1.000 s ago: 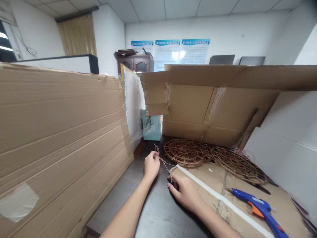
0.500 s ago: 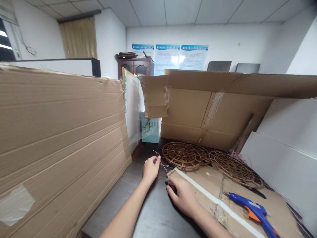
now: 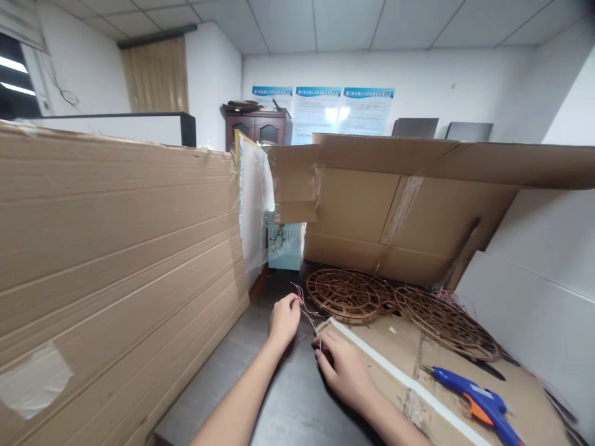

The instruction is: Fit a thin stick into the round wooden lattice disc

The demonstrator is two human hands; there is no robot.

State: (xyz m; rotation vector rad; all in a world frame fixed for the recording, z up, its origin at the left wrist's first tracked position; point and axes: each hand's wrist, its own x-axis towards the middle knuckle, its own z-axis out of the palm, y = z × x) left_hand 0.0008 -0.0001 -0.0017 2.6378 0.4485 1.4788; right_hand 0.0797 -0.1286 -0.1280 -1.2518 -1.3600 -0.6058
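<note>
My left hand is closed on a bundle of thin coloured wires, with red and white strands among them. The strands run across to my right hand, whose fingertips pinch them at the edge of a cardboard sheet. Just beyond the hands lies a round brown lattice disc, with a second one overlapping it to the right. A blue hot glue gun with an orange trigger rests on the cardboard, to the right of my right hand.
A large corrugated cardboard sheet stands along the left of the dark tabletop. Cardboard box flaps rise behind the discs, white boards lean at the right, and a pale teal box stands at the back.
The whole view has shifted slightly with my head. Both hands keep hold of the wires and stay close to where they were.
</note>
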